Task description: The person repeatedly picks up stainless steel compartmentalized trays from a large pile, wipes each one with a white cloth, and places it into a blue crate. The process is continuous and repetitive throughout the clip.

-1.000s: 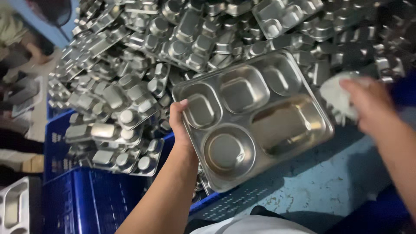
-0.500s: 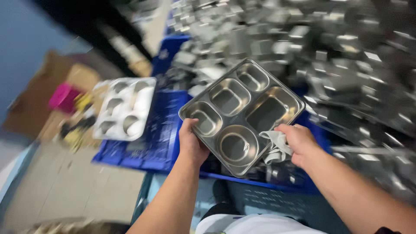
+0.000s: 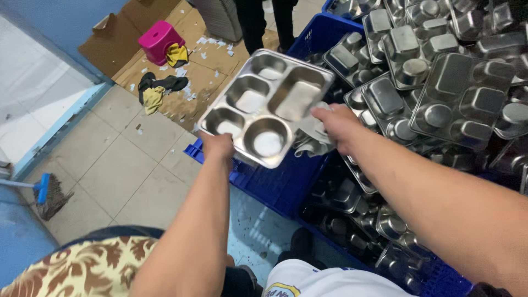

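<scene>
I hold a shiny steel compartment tray [image 3: 264,104] level in front of me, over the edge of a blue plastic crate [image 3: 278,184]. My left hand [image 3: 219,148] grips the tray's near left corner. My right hand [image 3: 335,125] is at the tray's right edge and clutches a crumpled grey-white cloth [image 3: 311,137] that hangs beneath it. The tray shows several empty wells facing up.
A big heap of upturned steel trays [image 3: 440,82] fills the blue crates on the right. On the tiled floor to the left lie flattened cardboard [image 3: 181,71], a pink stool [image 3: 159,39], rags and a broom [image 3: 48,195]. Another person's legs [image 3: 269,19] stand at the top.
My view has swung left from the tray heap toward the floor. The tray has travelled left with both hands, and my right hand with the cloth has come up against its right edge.
</scene>
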